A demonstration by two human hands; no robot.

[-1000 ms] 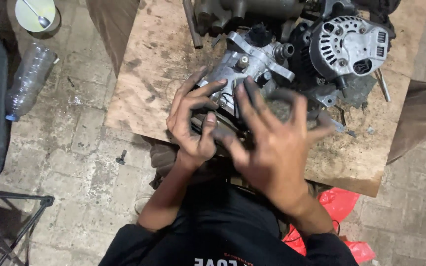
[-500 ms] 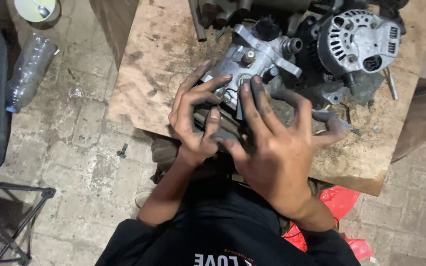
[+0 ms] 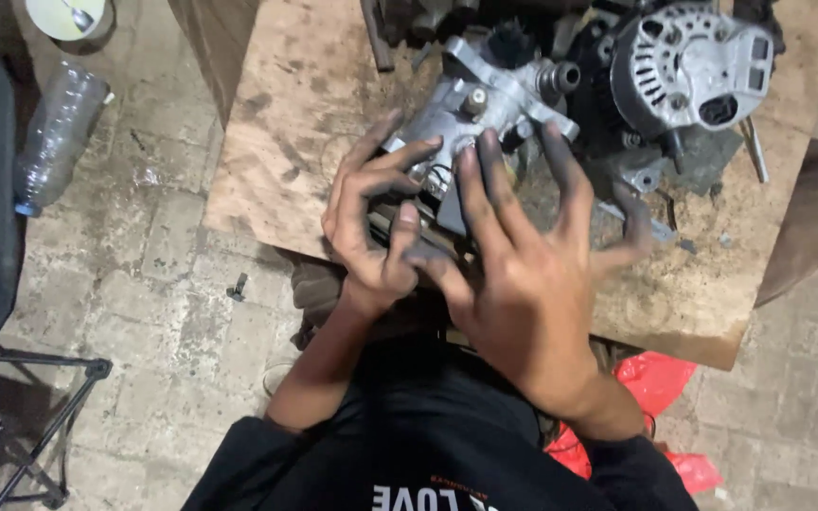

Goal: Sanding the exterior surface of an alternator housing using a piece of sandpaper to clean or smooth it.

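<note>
Fingers of the left hand point(image 3: 371, 218) are curled against a grey metal housing point(image 3: 471, 114) that lies on the stained wooden board point(image 3: 295, 123). The right hand point(image 3: 532, 274) is laid over a dark part below it, its blackened fingers spread wide. A finned alternator point(image 3: 693, 66) is seen just beside the housing.

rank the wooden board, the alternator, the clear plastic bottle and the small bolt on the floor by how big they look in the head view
1. wooden board
2. alternator
3. clear plastic bottle, close to the alternator in apparent size and lying lower on the floor, farther from the camera, so this pair is unsure
4. small bolt
</note>
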